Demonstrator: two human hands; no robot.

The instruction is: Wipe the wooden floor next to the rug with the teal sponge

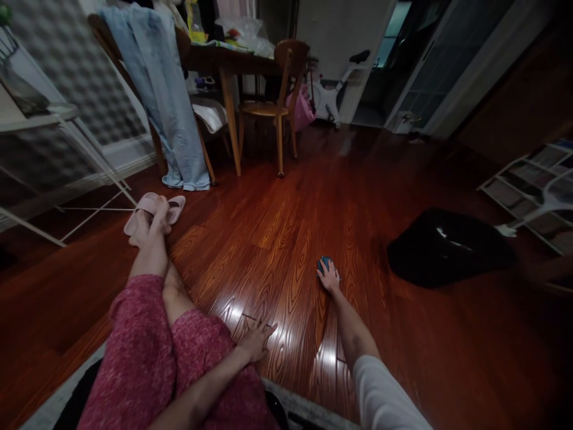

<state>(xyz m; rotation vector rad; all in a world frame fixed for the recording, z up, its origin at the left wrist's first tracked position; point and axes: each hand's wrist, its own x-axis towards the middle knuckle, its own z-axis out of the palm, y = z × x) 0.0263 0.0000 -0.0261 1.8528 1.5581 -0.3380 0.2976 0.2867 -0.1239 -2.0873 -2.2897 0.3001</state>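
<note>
My right hand [329, 276] reaches down to the wooden floor [286, 239] and presses on a small dark-blue cloth [324, 262]. The fingers lie over the cloth and cover much of it, with blue showing beyond the fingertips and beside the hand. Close to my pink-clad knee, my left hand [257, 341] is held out with its fingers spread and nothing in them. Whether that hand rests on my leg or hovers above the floor, I cannot tell.
A black bag-like object [443, 248] lies at the right, near a white shelf rack [521, 185]. Light blue jeans [168, 89] hang over a chair at the left. Another wooden chair [273, 110] stands by the table. My feet are by pink slippers [176, 209].
</note>
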